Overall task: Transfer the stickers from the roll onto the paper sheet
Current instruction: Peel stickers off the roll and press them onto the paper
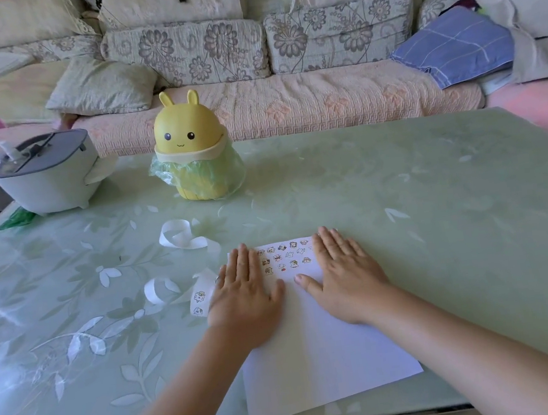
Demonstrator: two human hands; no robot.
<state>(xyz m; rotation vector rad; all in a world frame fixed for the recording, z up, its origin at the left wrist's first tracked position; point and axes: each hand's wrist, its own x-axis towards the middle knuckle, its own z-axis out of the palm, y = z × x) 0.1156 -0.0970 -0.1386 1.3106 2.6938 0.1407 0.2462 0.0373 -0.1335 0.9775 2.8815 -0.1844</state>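
Both hands lay flat and empty on the paper sheet (317, 350): left hand (245, 297), right hand (343, 278), rows of stickers (284, 257) between their fingertips. Firm, even pressure would seat them. The sticker strip (198, 301) touched the left hand's outer side; spent backing (179, 236) curled beyond, probably no obstacle.

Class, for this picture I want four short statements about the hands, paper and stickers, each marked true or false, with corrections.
1. The left hand and right hand rest flat on the paper sheet. True.
2. The stickers on the sheet sit near its far edge. True.
3. The sticker strip lies right of the sheet. False: it lies left, beside the left hand.
4. The yellow bunny bin stands on the sheet. False: it stands on the table, farther back.
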